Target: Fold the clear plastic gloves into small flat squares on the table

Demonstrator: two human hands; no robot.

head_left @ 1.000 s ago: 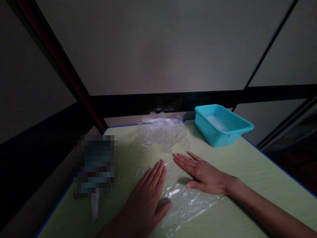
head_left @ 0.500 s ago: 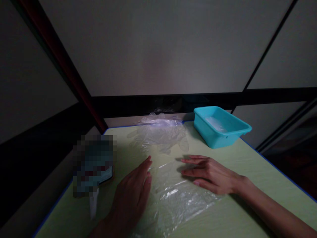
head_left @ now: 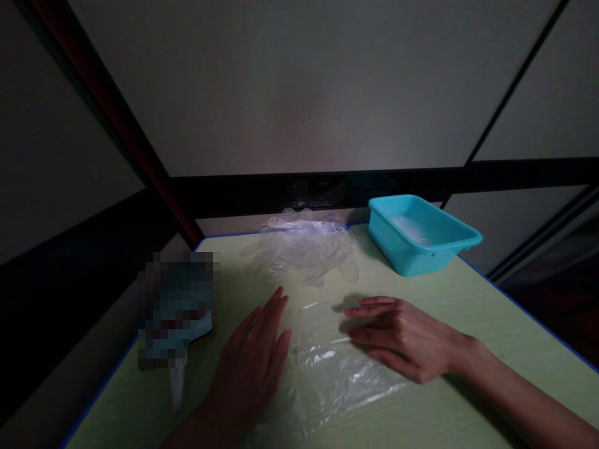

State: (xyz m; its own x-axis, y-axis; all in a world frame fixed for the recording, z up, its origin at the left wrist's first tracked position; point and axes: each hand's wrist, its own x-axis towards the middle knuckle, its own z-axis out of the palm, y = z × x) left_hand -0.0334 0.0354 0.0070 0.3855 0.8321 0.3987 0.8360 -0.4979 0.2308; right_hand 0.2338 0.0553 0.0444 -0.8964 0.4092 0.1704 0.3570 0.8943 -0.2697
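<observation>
A thin clear plastic sheet, perhaps a disposable glove, (head_left: 341, 371) lies spread on the table between my hands. My left hand (head_left: 250, 362) is at its left edge, fingers stretched forward and thumb apart, holding nothing. Over the sheet's right side hovers or rests my right hand (head_left: 402, 337), its fingers spread and pointing left, with nothing gripped. Whether its fingertips touch the plastic I cannot tell. Beyond both hands, a pile of clear disposable plastic gloves (head_left: 309, 249) lies at the table's far edge.
A turquoise plastic basin (head_left: 421, 240) with something clear inside stands at the back right of the pale green table (head_left: 477, 299). To the left lies a blurred-out object (head_left: 180, 312) with a white strip (head_left: 176, 383) sticking out. A panelled wall (head_left: 304, 93) rises behind.
My right hand has shifted slightly right and nearer to me. The left hand's fingers have spread a little. The plastic sheet looks slightly flatter, and the view has tilted a bit.
</observation>
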